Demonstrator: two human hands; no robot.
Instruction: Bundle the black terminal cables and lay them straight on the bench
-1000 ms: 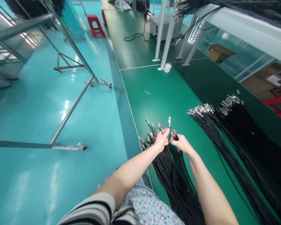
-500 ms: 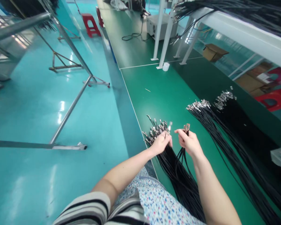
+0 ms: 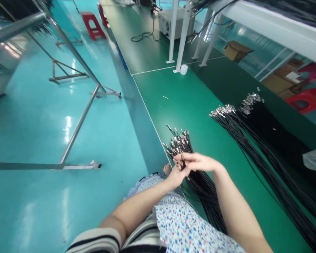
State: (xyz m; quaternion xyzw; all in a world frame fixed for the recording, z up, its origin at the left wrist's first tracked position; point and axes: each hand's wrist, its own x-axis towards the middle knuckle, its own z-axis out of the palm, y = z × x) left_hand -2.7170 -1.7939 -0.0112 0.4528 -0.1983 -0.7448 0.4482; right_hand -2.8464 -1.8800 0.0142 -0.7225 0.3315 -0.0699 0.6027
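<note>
— What do the hands hold?
— The right hand and left hand pinch a few black wires over the pile at the bench's left edge.
— Much left?
— I think so; the pile looks big.

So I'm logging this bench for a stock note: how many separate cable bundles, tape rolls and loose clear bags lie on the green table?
Black cable bundles: 3, near the hands, middle, far right
White tape rolls: 1
Clear plastic bags: 1
Total: 5
</note>
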